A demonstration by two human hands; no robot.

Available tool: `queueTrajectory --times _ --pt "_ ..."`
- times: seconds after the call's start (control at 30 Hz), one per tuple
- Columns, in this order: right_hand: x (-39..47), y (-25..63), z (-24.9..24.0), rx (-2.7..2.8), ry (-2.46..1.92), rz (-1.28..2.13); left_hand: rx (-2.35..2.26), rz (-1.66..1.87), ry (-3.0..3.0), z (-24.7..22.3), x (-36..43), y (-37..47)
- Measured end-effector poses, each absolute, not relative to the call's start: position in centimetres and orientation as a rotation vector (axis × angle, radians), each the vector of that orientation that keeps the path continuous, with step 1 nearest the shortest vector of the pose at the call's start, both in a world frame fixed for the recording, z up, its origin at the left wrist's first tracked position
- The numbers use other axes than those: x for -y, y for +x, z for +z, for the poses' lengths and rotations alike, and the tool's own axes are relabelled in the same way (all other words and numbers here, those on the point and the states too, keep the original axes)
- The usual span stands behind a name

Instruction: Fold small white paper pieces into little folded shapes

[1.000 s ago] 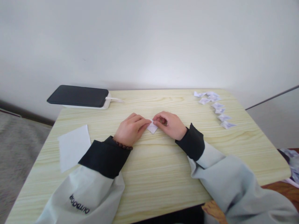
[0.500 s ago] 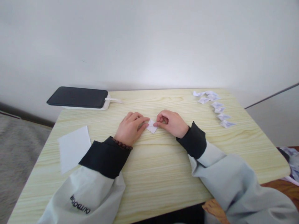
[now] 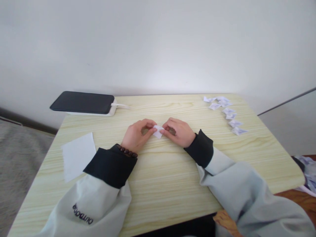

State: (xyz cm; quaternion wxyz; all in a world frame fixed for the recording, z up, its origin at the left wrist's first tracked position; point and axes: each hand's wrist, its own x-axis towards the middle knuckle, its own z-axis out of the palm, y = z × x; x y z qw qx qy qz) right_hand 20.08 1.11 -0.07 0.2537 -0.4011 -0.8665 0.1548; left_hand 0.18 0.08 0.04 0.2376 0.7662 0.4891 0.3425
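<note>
A small folded white paper [image 3: 158, 132] is pinched between my two hands above the middle of the table. My left hand [image 3: 138, 134] has its thumb and index finger closed on the paper's left corner, and a dark bead bracelet circles that wrist. On the opposite side, my right hand [image 3: 179, 131] pinches the right corner with thumb and forefinger. Fingertips cover both side corners of the paper. To the left lies a flat white sheet [image 3: 78, 156]. Several folded white paper pieces [image 3: 235, 123] with pointed ends rest at the table's far right.
A black phone [image 3: 82, 102] lies on a white block [image 3: 112, 110] at the back left, with a white cable [image 3: 122, 106] at its end. A pale wall [image 3: 158, 46] stands behind the wood-grain table [image 3: 163, 184]. White and dark items [image 3: 309, 171] sit beyond the right edge.
The folded paper has shifted slightly left and now looks tilted. My left fingers have gone from lying flatter beside it to a pinch; my right hand has moved slightly left with it.
</note>
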Motion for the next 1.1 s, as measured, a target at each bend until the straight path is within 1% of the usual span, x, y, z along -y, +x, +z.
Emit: queueTrajectory --times 0.07,0.47,0.63,0.77,1.1 --pt "-1.0 20.0 0.1 2.364 -1.044 0.443 -1.332 0.949 2.012 0.2 0.0 0.2" --pt "-1.2 20.3 0.6 2.239 -0.834 0.832 -1.265 0.885 1.841 1.1 0.4 0.3" --pt "-1.2 20.3 0.5 2.111 -0.933 0.835 -1.279 0.933 1.704 1.2 0.3 0.4" --pt "-1.1 20.1 0.6 2.092 -0.988 0.821 -1.251 0.889 1.739 1.2 0.3 0.3" --pt "-1.3 20.4 0.3 2.204 -0.843 0.955 -1.247 0.807 1.762 1.4 0.5 0.2"
